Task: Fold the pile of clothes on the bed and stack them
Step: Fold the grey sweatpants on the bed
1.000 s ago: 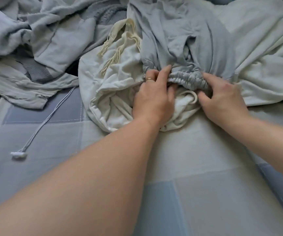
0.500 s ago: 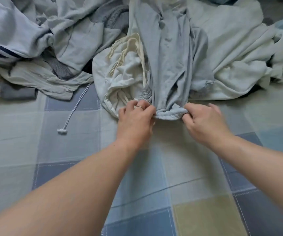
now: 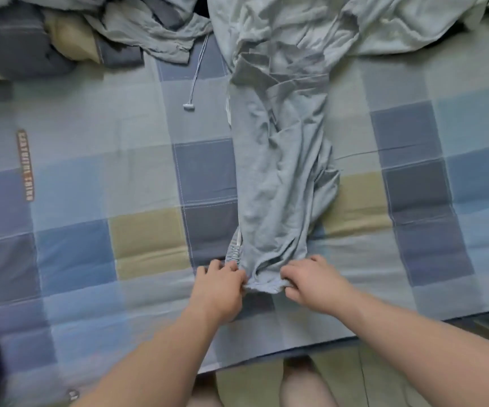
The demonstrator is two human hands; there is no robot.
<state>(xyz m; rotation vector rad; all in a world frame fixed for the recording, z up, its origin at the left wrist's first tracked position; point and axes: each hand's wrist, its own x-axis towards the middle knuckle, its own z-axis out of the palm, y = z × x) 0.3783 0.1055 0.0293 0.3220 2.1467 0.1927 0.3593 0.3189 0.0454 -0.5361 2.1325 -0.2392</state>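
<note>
Two hands grip one item. A pale grey-blue garment (image 3: 278,177) lies lengthwise across the bed (image 3: 119,201), running from the far side down to the near edge. It is creased and bunched along its length, not laid flat.

The garment's elasticated edge (image 3: 265,287) is its nearest end and sits close to the bed's near edge. The left hand (image 3: 218,284) holds the left end of that edge, and its fingers (image 3: 228,267) are curled and pinching the gathered cloth. The right hand (image 3: 315,282) holds the right end, and its fingers (image 3: 291,273) are curled over the fabric in the same way. The two hands are near each other, with a short span of the edge showing between them. A ruched strip of elastic shows just above the left hand's fingers.

The garment's far end runs under or into the pile of clothes (image 3: 155,27), which lies heaped along the far side of the bed. I cannot tell where the garment ends. A lighter garment (image 3: 413,24) lies rumpled at the far right, touching the grey-blue one.

A thin cord (image 3: 197,69) trails out of the pile onto the checked sheet, just left of the garment. Its capped tip (image 3: 188,106) lies clear of the cloth. A small printed label (image 3: 25,165) sits on the sheet well to the left.
</note>
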